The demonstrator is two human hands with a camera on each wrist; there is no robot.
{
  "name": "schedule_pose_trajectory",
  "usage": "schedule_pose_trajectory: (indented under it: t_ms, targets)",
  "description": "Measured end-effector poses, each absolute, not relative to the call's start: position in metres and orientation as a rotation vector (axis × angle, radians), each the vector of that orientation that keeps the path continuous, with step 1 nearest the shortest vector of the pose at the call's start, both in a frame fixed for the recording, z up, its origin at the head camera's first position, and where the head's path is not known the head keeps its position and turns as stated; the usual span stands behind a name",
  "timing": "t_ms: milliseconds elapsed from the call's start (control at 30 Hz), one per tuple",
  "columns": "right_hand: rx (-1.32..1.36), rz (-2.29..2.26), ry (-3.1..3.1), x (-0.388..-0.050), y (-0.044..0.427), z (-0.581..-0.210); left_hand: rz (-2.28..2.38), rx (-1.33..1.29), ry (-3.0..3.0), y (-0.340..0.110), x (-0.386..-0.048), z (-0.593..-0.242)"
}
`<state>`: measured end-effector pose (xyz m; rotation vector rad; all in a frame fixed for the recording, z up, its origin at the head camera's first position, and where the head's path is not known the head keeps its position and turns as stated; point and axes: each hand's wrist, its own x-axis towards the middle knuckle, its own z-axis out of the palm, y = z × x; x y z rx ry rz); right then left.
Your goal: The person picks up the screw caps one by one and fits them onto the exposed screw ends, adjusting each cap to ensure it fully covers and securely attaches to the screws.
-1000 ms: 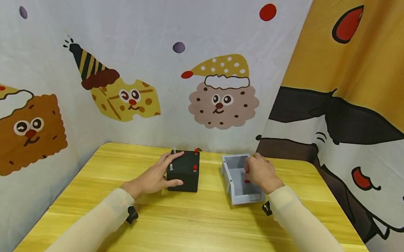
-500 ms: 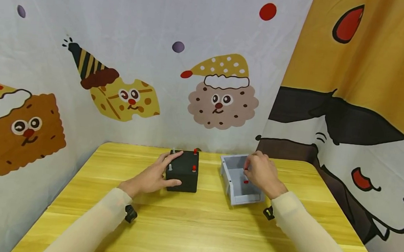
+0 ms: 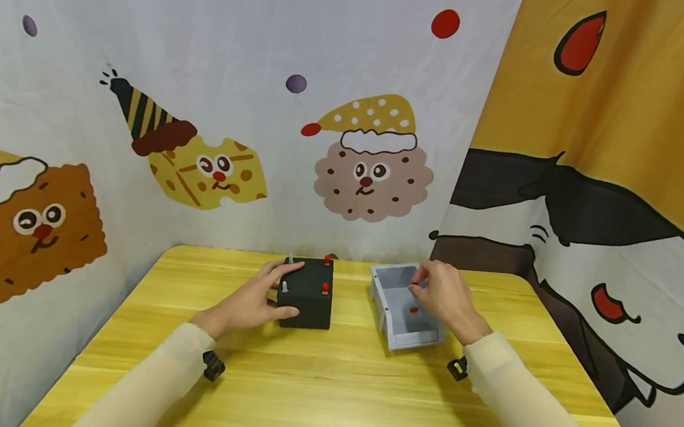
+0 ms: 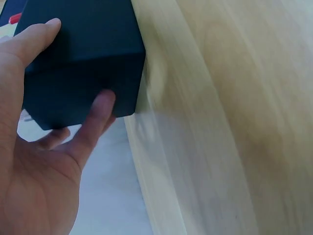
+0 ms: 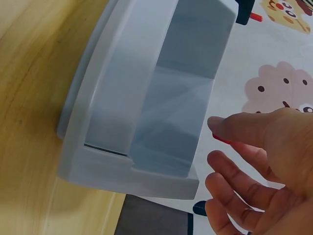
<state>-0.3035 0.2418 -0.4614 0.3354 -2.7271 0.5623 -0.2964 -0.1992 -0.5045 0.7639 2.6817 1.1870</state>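
A black box (image 3: 305,310) stands on the table, with two red posts and two pale ones on its top. My left hand (image 3: 245,305) holds its left side, the thumb and fingers spread around it. In the left wrist view, the fingers (image 4: 100,110) lie against the box (image 4: 83,88). To the right, my right hand (image 3: 448,301) is over the grey bin (image 3: 416,340). Its thumb and forefinger pinch a small red piece (image 5: 221,139), mostly hidden by the fingers, so its exact kind is unclear. Another small red piece (image 3: 414,310) lies inside the bin.
The wooden table (image 3: 304,391) ends at a white cloth (image 3: 246,52) with cartoon prints behind it. A yellow and black printed curtain (image 3: 602,127) hangs along the right side.
My right hand has drawn up slightly from inside the bin, uncovering more of the red piece lying there. My left hand has stayed at the black box. The head view has shifted a little.
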Motion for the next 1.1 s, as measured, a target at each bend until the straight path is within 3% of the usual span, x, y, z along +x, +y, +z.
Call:
schedule_pose_trajectory:
  t_ms: [1100]
  targets:
    - [0.523,0.743,-2.706,-0.283,0.216,-0.454,1.16,0.92,2.622,-0.222,-0.3,-0.495]
